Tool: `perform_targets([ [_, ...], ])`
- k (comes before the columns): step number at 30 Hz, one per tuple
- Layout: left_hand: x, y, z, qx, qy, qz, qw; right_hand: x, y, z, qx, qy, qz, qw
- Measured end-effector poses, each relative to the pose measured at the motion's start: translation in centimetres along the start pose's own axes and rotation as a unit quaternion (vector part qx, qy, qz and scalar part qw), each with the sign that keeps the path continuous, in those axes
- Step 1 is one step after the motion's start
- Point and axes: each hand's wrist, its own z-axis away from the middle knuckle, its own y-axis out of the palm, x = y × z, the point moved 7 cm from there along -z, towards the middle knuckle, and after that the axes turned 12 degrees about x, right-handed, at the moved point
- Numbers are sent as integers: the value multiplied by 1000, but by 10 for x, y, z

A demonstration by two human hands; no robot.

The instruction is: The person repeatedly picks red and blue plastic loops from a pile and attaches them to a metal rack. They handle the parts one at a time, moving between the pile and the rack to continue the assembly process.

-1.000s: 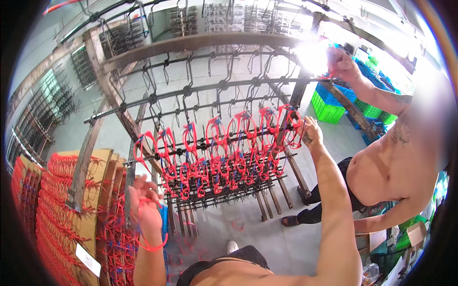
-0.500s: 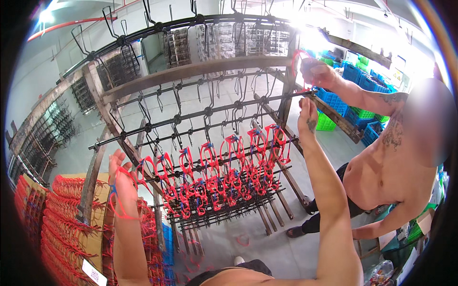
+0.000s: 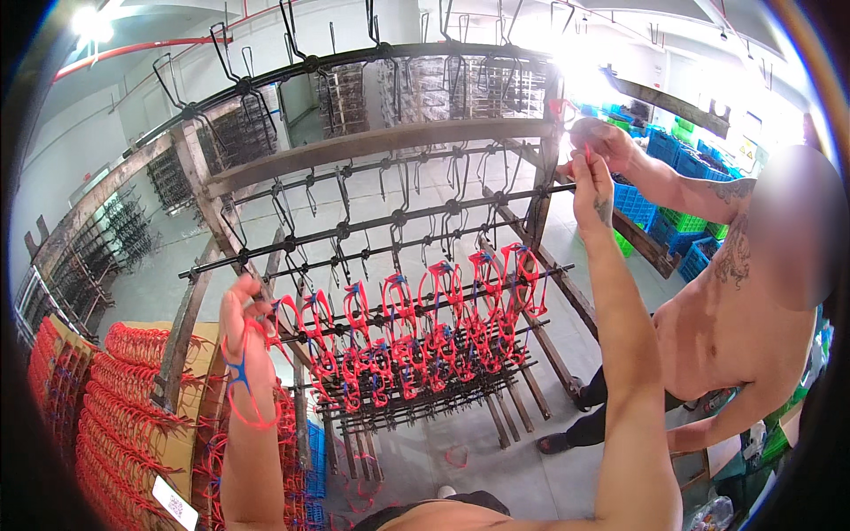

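Nearest, the left hand [image 3: 243,320] is raised with its fingers curled, and a thin red loop-shaped frame with blue middle part [image 3: 239,373] lies against its wrist; whether the fingers pinch it, I cannot tell. The right hand [image 3: 588,164] pinches a small red strip [image 3: 588,153], just beside a co-worker's hand [image 3: 611,142]. Beyond, similar red frames [image 3: 434,350] hang in rows below black hooked metal rods [image 3: 452,208]. Farther, at right, stand blue and green plastic crates [image 3: 695,163].

That big rack [image 3: 381,152] stands right on the grey floor [image 3: 522,482], all hooked black bars [image 3: 372,223]. Red-and-blue frames [image 3: 438,341] hang in close rows along its lower bars, more than I can count. A thin red loop [image 3: 457,465] lies on the floor near its legs.
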Motion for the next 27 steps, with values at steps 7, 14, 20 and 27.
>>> perform_targets([
  [7,-84,27,-94,-70,74,-70,992,8,1,0,42,-10,181,982],
  [14,-101,52,-137,-7,23,-140,990,4,-6,-2,23,-12,206,978],
  [20,-109,49,-127,-4,77,-106,991,1,-14,-2,26,-6,212,977],
  [27,-119,42,-120,-5,78,-146,986,24,-9,11,-20,-89,338,937],
])
